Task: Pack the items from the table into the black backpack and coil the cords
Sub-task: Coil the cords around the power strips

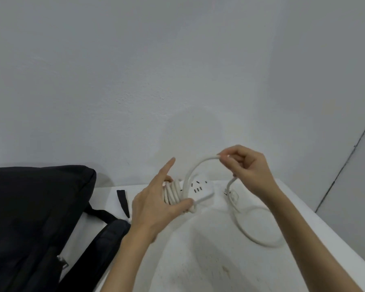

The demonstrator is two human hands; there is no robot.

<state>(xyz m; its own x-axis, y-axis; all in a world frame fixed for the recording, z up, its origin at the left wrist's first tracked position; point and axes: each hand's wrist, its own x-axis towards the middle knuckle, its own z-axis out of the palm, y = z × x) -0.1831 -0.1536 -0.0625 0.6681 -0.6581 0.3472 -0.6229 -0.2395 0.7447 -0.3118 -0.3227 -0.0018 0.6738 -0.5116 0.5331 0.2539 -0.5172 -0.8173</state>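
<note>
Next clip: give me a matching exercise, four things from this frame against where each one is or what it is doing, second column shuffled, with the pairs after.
Things:
1. left hand
2. right hand
3. black backpack
4. white plug

Places or states:
A. lies on the white table, left of the hands
B. pinches the raised arc of the white cord
C. holds the white power strip with cord turns wound around it
D. rests on the table below the right hand

Pairs: 1-C, 2-B, 3-A, 4-D
</note>
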